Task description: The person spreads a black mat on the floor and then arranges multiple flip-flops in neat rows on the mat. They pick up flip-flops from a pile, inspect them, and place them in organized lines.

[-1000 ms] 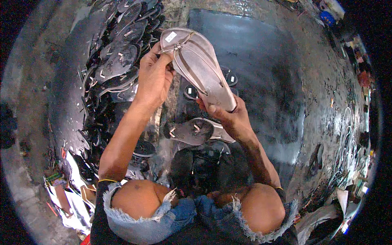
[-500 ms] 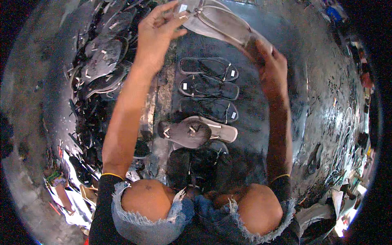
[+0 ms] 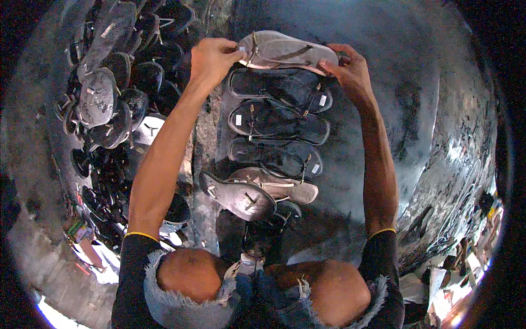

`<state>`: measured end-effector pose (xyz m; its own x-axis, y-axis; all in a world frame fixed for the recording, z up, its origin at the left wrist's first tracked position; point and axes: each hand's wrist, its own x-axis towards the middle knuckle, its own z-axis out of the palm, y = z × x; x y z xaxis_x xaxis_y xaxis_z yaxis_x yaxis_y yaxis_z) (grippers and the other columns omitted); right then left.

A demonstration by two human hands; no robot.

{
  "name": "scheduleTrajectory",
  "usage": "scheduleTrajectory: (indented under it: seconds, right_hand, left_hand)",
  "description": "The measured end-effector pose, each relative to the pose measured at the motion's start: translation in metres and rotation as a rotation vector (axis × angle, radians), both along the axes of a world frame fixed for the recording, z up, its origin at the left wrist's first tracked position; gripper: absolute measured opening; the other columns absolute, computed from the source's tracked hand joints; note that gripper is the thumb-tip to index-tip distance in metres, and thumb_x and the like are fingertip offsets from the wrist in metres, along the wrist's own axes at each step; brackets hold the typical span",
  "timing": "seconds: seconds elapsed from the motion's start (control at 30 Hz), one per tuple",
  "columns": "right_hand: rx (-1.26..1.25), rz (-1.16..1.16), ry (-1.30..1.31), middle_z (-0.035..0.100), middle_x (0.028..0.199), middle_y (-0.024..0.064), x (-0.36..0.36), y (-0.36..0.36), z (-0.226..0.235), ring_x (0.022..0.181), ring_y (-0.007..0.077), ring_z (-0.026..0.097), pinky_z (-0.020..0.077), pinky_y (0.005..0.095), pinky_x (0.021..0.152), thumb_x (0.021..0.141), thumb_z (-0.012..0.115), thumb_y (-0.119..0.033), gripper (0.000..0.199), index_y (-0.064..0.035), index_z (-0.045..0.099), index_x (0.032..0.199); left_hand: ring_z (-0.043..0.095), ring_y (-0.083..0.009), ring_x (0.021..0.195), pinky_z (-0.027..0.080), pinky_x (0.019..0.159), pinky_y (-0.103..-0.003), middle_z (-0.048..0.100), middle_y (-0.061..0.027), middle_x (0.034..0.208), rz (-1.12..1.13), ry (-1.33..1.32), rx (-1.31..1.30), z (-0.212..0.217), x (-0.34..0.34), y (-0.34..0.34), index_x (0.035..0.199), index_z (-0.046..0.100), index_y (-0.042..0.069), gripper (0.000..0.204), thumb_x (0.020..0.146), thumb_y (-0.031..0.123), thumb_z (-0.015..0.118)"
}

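At the far end of a row, a grey-brown thong sandal [image 3: 287, 50] is stretched sideways between my hands. The fingers of my left hand [image 3: 213, 59] pinch its left end, beside a small white label. My right hand [image 3: 350, 68] grips the other end, thumb on top. Whether the sandal rests on the dark surface I cannot tell. Just nearer lie a black sandal [image 3: 268, 82], another black sandal [image 3: 285, 122] and a third black sandal [image 3: 268, 155], all crosswise. Closer still, an upturned sandal [image 3: 238, 196] partly covers a grey-brown sandal [image 3: 298, 192].
A heap of loose sandals [image 3: 101, 98] spreads along the left, beyond a worn ledge [image 3: 205, 129]. My bent knees [image 3: 192, 274] are at the near edge. Scraps and pale litter [image 3: 466, 268] lie at the lower right.
The grey-brown sandal has come down and nearer, from above the far edge of view to just beyond the black sandals. Both hands moved with it. The whole view has shifted slightly.
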<state>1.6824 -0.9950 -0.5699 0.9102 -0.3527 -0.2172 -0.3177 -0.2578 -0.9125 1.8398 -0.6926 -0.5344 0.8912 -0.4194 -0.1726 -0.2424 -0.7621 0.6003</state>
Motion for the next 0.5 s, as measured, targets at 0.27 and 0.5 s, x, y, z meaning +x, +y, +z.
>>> scheduleTrajectory:
  seconds: [0.27, 0.5]
  right_hand:
    - [-0.891, 0.107, 0.054, 0.068, 0.126, 0.0187, 0.001, 0.004, 0.006, 0.116, 0.0352, 0.061, 0.042, 0.0477, 0.108, 0.085, 0.085, -0.042, 0.062, -0.0147, 0.065, 0.137]
    - [-0.892, -0.041, -0.319, 0.058, 0.14, 0.0197, -0.035, 0.022, 0.033, 0.131, 0.039, 0.053, 0.0413, 0.0504, 0.111, 0.089, 0.082, -0.036, 0.061, -0.0135, 0.061, 0.141]
  left_hand:
    - [0.063, -0.0379, 0.108, 0.053, 0.093, -0.049, 0.063, -0.0191, 0.105, -0.221, -0.362, 0.19, -0.008, -0.003, 0.0, 0.104, 0.082, 0.011, 0.028, 0.086, 0.032, 0.08]
    - [0.064, -0.0381, 0.119, 0.049, 0.106, -0.046, 0.066, -0.0222, 0.128, -0.384, -0.335, -0.06, 0.026, -0.023, 0.043, 0.14, 0.063, 0.005, 0.047, 0.096, 0.02, 0.068]
